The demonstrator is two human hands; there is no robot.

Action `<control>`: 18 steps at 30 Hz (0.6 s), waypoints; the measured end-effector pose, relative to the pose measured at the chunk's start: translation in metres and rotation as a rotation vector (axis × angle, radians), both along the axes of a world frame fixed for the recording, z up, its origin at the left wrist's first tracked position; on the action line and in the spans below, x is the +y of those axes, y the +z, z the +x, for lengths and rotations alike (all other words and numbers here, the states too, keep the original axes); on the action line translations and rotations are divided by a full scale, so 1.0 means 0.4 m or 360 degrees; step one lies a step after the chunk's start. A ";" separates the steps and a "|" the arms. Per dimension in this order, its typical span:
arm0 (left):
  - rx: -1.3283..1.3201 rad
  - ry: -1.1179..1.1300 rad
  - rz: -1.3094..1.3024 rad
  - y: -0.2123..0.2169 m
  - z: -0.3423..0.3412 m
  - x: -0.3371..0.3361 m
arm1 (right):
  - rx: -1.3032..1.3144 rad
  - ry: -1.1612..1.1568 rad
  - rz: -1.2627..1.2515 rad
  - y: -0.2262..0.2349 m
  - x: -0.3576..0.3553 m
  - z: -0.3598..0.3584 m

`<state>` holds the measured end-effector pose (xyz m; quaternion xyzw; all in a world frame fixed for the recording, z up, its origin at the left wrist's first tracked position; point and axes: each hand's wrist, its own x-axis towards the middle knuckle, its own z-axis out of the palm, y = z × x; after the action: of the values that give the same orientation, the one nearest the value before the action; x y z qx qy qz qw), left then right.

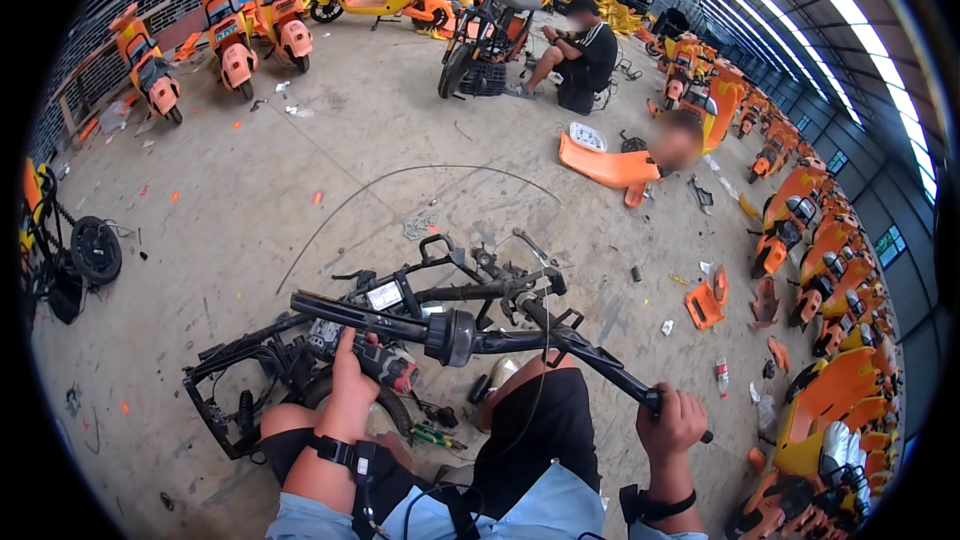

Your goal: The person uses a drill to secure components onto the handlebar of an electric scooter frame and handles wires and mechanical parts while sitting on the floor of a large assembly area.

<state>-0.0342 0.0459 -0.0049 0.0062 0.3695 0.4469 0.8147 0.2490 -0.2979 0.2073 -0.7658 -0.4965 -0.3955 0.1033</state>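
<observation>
You hold a black bar (pixel 360 315) across a stripped scooter frame (pixel 465 292).
Your right grip (pixel 672 422) clenches the bar's end; your left grip (pixel 352 370), fingers partly hidden, seems wrapped around a power tool (pixel 395 368) below the bar. The frame stretches ahead of your left grip. You appear midway through work on it; the next move likely calls for steadying the bar. Ahead of your left grip, a white label (pixel 384 296) is too small to read.
</observation>
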 end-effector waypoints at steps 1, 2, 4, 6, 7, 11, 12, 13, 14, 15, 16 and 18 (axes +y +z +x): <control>0.0003 0.0004 0.0004 0.004 0.001 -0.001 | 0.0001 0.0002 -0.0002 -0.001 0.000 -0.001; -0.0006 0.0022 -0.0020 0.007 0.003 0.000 | 0.0000 0.0005 -0.0001 0.000 0.000 -0.001; -0.0022 0.0061 -0.0067 0.014 0.004 0.002 | 0.0001 0.0012 0.0002 0.001 0.001 -0.001; -0.0021 0.0003 -0.0084 0.025 0.001 0.000 | 0.0009 0.0012 0.0003 0.001 0.001 0.000; -0.0020 -0.0026 -0.0092 0.031 -0.001 -0.001 | 0.0007 0.0018 0.0008 0.001 0.001 -0.001; -0.0003 -0.0053 -0.0044 0.050 0.004 -0.004 | -0.0002 0.0024 0.0006 0.007 0.002 -0.004; 0.0006 -0.0051 -0.0040 0.046 0.004 -0.002 | 0.0000 0.0021 0.0000 0.007 0.001 -0.005; 0.0014 -0.0049 -0.0037 0.043 0.003 0.000 | -0.0003 0.0023 -0.0002 0.008 0.002 -0.004; 0.0005 -0.0047 -0.0020 0.038 0.003 0.003 | -0.0005 0.0021 -0.0002 0.007 0.002 -0.003; -0.0005 -0.0046 -0.0004 0.034 0.004 0.006 | -0.0006 0.0019 -0.0003 0.006 0.002 -0.002; -0.0014 -0.0045 0.0013 0.030 0.004 0.008 | 0.0000 0.0023 -0.0003 0.006 0.003 0.000; -0.0012 -0.0040 -0.0011 0.037 0.008 0.010 | 0.0015 0.0023 -0.0004 0.003 0.003 0.002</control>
<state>-0.0309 0.0501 0.0099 0.0064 0.3679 0.4353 0.8217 0.2497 -0.2968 0.2087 -0.7642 -0.5019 -0.3906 0.1076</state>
